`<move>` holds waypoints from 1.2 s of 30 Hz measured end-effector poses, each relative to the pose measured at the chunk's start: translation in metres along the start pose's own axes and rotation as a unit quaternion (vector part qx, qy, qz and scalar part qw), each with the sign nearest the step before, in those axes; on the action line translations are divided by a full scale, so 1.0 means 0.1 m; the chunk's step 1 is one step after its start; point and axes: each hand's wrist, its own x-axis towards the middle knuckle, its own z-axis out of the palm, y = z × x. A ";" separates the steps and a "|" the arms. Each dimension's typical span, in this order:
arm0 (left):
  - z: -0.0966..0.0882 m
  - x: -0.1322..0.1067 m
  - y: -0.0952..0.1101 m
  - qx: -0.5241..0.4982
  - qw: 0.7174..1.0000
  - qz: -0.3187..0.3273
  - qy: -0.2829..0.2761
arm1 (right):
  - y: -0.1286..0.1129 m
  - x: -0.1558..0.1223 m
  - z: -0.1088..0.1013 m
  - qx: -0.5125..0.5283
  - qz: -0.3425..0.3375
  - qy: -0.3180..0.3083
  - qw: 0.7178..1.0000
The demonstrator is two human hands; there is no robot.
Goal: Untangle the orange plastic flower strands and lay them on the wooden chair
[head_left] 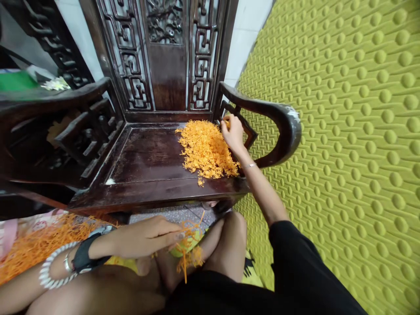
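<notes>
A heap of short orange strands lies on the right side of a dark carved wooden chair's seat. My right hand reaches to the heap's far right edge by the armrest, fingers pinched on a few strands. My left hand rests low over my knees, fingers closed on a bunch of longer orange strands that hang down beside something yellow-green. A white bead bracelet and a black band circle my left wrist.
The chair's curved right armrest arches just beyond my right hand. A yellow-green bumpy mat covers the floor on the right. More orange strands are piled at the lower left. Another dark carved piece stands at the left.
</notes>
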 end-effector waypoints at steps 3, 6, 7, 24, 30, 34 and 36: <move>-0.03 0.02 0.05 0.047 0.999 -0.003 -0.005 | 0.20 0.13 0.52 -0.041 0.044 -0.067 0.996; -0.06 0.05 0.04 -0.031 0.997 -0.020 0.067 | 0.34 0.11 0.70 -0.012 0.047 -0.105 0.993; -0.06 0.06 0.01 -0.073 0.994 -0.024 0.079 | 0.36 0.10 0.70 -0.002 0.044 -0.105 0.993; -0.17 0.28 -0.02 -0.293 0.947 0.051 0.119 | -0.72 -1.43 -0.73 0.495 -0.020 -0.476 0.727; -0.14 0.32 -0.04 -0.219 0.972 0.037 0.080 | -0.81 -1.60 -0.68 0.529 0.046 -0.564 0.632; -0.16 0.30 -0.04 -0.147 0.980 0.002 0.131 | -0.85 -1.59 -0.77 0.458 0.031 -0.587 0.667; -0.20 0.28 -0.05 -0.136 0.977 -0.007 0.166 | -0.80 -1.57 -0.82 0.421 0.042 -0.580 0.697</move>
